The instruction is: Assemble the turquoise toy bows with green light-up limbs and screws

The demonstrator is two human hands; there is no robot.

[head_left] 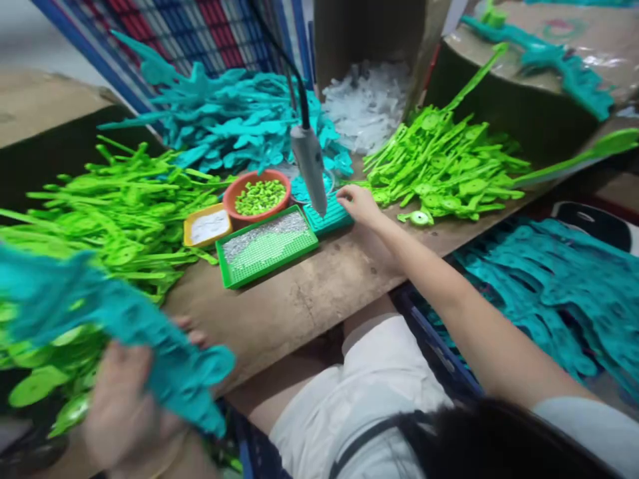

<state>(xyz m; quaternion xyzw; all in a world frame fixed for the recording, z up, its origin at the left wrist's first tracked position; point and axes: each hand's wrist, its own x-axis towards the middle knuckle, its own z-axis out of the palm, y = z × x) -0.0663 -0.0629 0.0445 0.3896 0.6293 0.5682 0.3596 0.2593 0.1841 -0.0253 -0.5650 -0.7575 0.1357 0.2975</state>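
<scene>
My left hand (124, 406) grips a teal plastic piece (150, 346) near me; my right hand (359, 203), fingers loosely curled and holding nothing, rests on the far teal tray (327, 219), steadying it.

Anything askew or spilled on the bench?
One green part lies alone on the wooden bench, just off the right green pile, near the right hand. The left hand has a grip on a blurred teal part. Trays and bowl look upright; no spill shows.
</scene>
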